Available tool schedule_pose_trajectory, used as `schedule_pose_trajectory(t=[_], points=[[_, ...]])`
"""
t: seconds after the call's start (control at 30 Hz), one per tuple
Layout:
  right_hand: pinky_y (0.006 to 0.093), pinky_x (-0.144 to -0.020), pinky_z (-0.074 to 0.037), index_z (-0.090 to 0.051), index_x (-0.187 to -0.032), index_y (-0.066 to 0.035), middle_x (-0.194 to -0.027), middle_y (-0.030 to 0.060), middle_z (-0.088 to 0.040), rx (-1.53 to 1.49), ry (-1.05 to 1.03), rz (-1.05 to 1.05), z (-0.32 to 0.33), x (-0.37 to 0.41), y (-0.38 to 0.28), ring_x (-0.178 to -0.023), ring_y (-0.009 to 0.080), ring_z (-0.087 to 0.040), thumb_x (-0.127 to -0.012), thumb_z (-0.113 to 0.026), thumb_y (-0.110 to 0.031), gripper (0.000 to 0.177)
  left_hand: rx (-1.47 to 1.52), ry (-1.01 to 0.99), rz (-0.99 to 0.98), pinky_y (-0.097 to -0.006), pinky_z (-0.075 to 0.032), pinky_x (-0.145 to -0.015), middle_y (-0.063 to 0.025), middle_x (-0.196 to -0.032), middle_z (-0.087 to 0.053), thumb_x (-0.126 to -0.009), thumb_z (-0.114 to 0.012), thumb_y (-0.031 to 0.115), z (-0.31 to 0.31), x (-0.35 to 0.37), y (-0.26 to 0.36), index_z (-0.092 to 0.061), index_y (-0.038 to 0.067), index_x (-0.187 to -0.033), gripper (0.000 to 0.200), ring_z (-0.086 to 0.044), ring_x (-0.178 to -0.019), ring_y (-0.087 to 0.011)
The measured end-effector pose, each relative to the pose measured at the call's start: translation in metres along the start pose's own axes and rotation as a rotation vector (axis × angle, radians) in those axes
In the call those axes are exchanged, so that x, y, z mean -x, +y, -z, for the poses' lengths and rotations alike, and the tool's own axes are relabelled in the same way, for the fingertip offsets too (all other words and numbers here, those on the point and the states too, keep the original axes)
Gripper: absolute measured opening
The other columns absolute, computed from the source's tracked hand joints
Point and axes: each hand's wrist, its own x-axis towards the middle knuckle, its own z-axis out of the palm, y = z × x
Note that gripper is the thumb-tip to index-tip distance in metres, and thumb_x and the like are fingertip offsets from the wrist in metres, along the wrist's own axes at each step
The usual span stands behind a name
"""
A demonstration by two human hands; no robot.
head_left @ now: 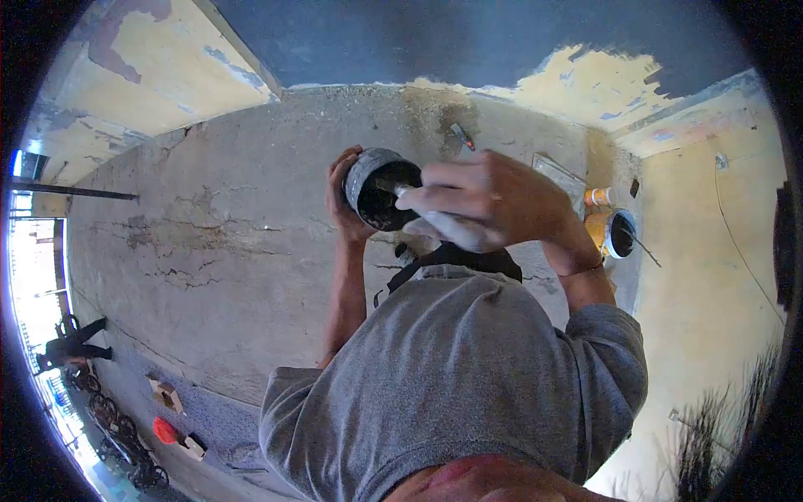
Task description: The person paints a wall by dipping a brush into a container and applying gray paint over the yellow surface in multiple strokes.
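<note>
My left hand is wrapped round the outer side of a round grey pot, which is tilted so its mouth faces right. Its inside is dark, and I cannot make out the contents well. My right hand, slightly blurred, is closed with its fingers at the pot's mouth. It grips what looks like a putty knife, whose flat end reaches inside the pot. Most of the handle is hidden by my fingers.
On the cracked concrete floor lies a small tool with a red tip. To the right are an orange-and-white jar and a yellow bucket. Peeling walls stand ahead. Bicycles and a person are far left.
</note>
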Motion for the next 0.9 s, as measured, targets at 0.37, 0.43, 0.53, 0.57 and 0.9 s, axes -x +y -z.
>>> schedule_pose_trajectory(t=[0.37,0.43,0.53,0.57,0.9], points=[[0.0407,-0.06,-0.052,-0.056,-0.102,-0.004,-0.08,0.013,-0.057,0.132,-0.146,-0.225,-0.003,0.03,-0.005,-0.069,0.0342,-0.063,-0.068,-0.071,-0.017,0.039,0.224,0.002,0.206,-0.0404,-0.047,-0.09,-0.0201,-0.117,-0.055,-0.055,-0.086,0.036,-0.048,0.024,-0.033,-0.049,0.001,-0.121,0.084,-0.057,-0.106,-0.0315],[0.0412,-0.061,-0.052,-0.056,-0.097,-0.005,-0.079,0.013,-0.058,0.143,-0.16,-0.288,0.005,0.044,-0.003,-0.072,0.0344,-0.064,-0.069,-0.07,-0.018,0.035,0.332,-0.022,0.309,-0.0402,-0.046,-0.09,-0.0192,-0.117,-0.055,-0.054,-0.086,0.036,-0.067,0.028,-0.055,-0.049,0.002,-0.121,0.084,-0.057,-0.107,-0.0312],[0.0392,-0.055,-0.049,-0.059,-0.104,-0.004,-0.077,0.0088,-0.058,-0.054,0.087,-0.184,0.017,0.069,0.004,-0.064,0.0288,-0.062,-0.073,-0.068,-0.008,0.033,0.229,-0.112,0.084,-0.041,-0.046,-0.09,-0.0186,-0.117,-0.056,-0.055,-0.086,0.037,-0.101,0.008,-0.025,-0.048,0.002,-0.122,0.085,-0.057,-0.107,-0.0314],[0.0392,-0.055,-0.049,-0.059,-0.104,-0.004,-0.077,0.0088,-0.058,-0.035,0.095,-0.196,0.022,0.077,0.007,-0.064,0.0288,-0.062,-0.073,-0.068,-0.008,0.033,0.142,-0.155,-0.027,-0.0413,-0.046,-0.09,-0.0186,-0.117,-0.056,-0.055,-0.086,0.038,-0.112,0.002,-0.018,-0.047,0.003,-0.122,0.085,-0.057,-0.107,-0.0316],[0.0384,-0.059,-0.05,-0.063,-0.099,-0.008,-0.076,0.0066,-0.064,0.088,0.119,-0.429,0.051,0.16,0.049,-0.066,0.0282,-0.063,-0.079,-0.065,-0.013,0.021,0.231,-0.312,0.187,-0.0391,-0.047,-0.087,-0.0156,-0.112,-0.056,-0.053,-0.086,0.03,-0.211,0.022,-0.057,-0.05,0.002,-0.119,0.079,-0.058,-0.101,-0.029]])
